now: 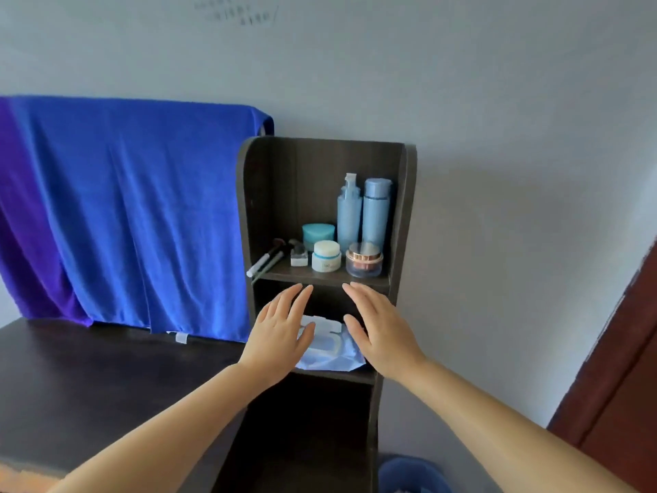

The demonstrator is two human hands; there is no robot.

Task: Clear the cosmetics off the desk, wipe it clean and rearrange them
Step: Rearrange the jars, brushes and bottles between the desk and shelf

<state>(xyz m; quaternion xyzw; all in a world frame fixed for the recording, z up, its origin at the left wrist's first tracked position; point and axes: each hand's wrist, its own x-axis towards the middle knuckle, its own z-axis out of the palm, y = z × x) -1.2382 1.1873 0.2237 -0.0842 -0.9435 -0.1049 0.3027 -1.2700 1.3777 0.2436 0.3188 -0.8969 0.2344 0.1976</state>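
Observation:
A dark wooden shelf unit (249,193) stands at the desk's right end. Its upper shelf holds two tall pale-blue bottles (376,209), a teal-lidded jar (317,232), a white jar (326,256), a rose-gold-lidded clear jar (364,259), a small square pot (299,257) and makeup brushes (266,259). On the shelf below lies a pale-blue pack of sheets (329,346). My left hand (282,330) and my right hand (380,329) hover open in front of that lower shelf, palms facing each other, holding nothing.
A blue towel (131,211) hangs over the back of the dark desk (89,378) at left. A blue bin (409,475) sits on the floor beside the shelf unit. A brown door (618,368) is at the right edge.

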